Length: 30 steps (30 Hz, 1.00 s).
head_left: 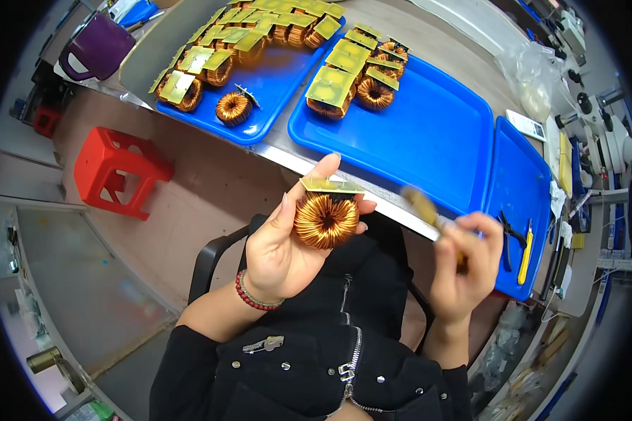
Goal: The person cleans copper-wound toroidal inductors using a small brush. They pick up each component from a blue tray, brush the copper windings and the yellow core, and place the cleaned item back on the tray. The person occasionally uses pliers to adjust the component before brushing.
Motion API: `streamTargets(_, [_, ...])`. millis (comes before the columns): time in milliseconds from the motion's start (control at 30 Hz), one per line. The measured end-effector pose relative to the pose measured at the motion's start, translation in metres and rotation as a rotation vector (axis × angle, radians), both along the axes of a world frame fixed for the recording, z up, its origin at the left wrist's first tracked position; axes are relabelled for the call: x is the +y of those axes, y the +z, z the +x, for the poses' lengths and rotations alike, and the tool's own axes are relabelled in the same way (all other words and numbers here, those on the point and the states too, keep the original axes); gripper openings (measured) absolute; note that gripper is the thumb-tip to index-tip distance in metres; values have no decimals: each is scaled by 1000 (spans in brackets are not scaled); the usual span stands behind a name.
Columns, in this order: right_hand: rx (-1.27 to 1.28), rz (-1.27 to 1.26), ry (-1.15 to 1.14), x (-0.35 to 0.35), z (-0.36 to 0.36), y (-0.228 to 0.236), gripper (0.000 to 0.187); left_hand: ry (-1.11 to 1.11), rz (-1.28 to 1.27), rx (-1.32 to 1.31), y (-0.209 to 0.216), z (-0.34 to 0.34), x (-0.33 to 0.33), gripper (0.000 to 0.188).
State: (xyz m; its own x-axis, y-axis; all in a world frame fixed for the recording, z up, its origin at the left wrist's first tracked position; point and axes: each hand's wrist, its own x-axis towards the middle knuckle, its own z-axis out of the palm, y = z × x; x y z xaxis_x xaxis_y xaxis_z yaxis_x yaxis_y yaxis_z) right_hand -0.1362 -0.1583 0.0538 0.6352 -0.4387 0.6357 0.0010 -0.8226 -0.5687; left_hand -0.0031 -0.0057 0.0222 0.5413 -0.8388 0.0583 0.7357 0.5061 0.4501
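Note:
My left hand (pixel 277 252) is closed around a copper-wound toroidal coil (pixel 326 223) in front of my chest. On top of the coil sits a yellow-green circuit board (pixel 332 186), and the coil's ring face is turned toward me. To the right, my right hand (pixel 467 266) is raised with curled fingers, gripping a short tan brush (pixel 428 210). The brush is smeared by motion, so its tip cannot be made out clearly. It points up and left, apart from the coil.
Many similar coils with boards fill the left blue tray (pixel 270 130); several more stand in the middle blue tray (pixel 435 119). The right blue tray (pixel 530 175) holds black pliers (pixel 512 230) and a yellow-handled tool (pixel 525 258). A purple mug (pixel 100 48) and red stool (pixel 116 172) are left.

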Motion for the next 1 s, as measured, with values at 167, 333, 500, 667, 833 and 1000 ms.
streamTargets(167, [255,-84,110,26,1,-3,20,93,119,-188,1,-6,-6,58])
streamTargets(333, [133,-156,-200,1,10,-7,16,124,157,-133,2,-9,3,57])
streamTargets(500, [6,883,382,18,15,-12,29,36,76,-84,9,-9,3,56])
streamTargets(667, [286,645,420,22,41,1,23,85,165,-210,15,-20,0,58])
streamTargets(833, [355,642,481,20,46,5,24,40,132,-256,3,-19,8,58])
streamTargets(1000, [282,791,458,19,38,-12,24,10,107,-89,2,-20,7,62])
